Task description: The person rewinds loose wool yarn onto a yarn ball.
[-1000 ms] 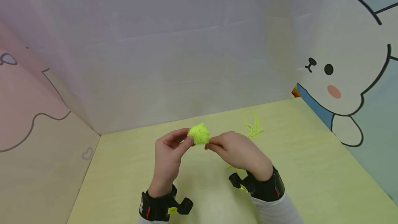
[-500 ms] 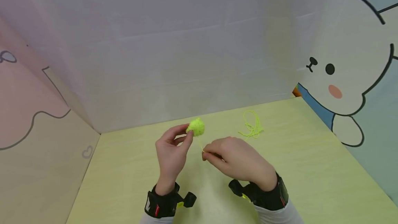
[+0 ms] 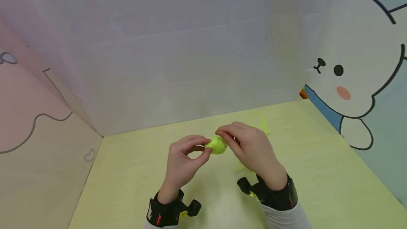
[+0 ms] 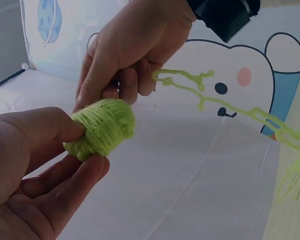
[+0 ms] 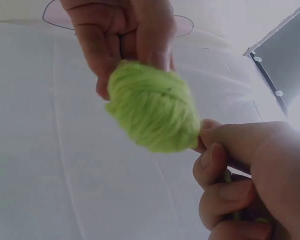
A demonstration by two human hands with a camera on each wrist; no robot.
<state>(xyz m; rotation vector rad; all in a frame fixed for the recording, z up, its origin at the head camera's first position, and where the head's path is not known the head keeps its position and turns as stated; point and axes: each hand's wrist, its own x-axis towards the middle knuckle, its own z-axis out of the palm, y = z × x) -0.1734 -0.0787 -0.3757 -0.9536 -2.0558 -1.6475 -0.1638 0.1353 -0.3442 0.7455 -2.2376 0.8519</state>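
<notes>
The yarn ball (image 3: 218, 146) is pinched by the left hand (image 3: 183, 161) above the worktop (image 3: 127, 172), short of its far edge; the trailing strand (image 4: 198, 81) is gripped by the right hand (image 3: 255, 148). Probably light, squishy, best held gently by one end.

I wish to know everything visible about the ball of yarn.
The ball of yarn is yellow-green and fuzzy, its many strands wound into a slightly oblong bundle. The left hand holds it above the table, between thumb and fingers. The right hand, holding loose yarn, is beside it; contact is unclear.
</notes>
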